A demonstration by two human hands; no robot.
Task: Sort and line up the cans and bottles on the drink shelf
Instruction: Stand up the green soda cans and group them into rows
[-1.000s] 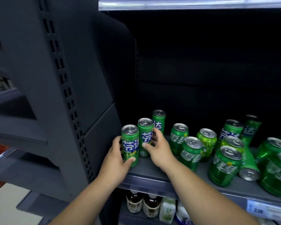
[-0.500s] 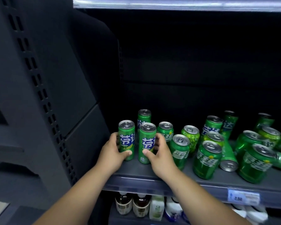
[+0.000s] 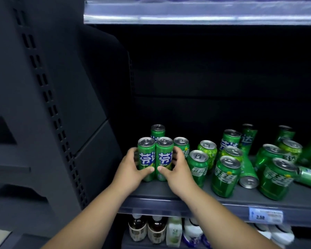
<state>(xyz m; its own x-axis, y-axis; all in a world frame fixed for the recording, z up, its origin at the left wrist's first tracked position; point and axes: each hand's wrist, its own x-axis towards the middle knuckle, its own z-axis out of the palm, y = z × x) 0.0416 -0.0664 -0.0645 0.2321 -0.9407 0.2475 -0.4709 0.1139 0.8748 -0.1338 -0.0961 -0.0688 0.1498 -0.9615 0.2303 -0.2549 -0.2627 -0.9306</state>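
We are curling our left hand round the left slim green can, thumb across its front and fingers wrapped behind its far side. Our right hand is gripping the right slim green can the same way, mirrored. Both hands are half closed, and the thumbs are nearly meeting low on the labels. The two cans are standing upright and touching, side by side between our hands on the dark grey shelf.

The cans are smooth metal cylinders with silver pull-tab lids and glossy green labels bearing white and blue characters. A third slim can is standing just behind the pair. A shorter can is standing behind our right fingers. Further right of that hand, stubbier green cans are clustered loosely, and one can is lying on its side with its end facing us. Below our wrists, bottles are lining the lower shelf.

A second ago the right can was standing further back than the left, and half a second ago it was slightly forward of it. Now their lids are sitting level.
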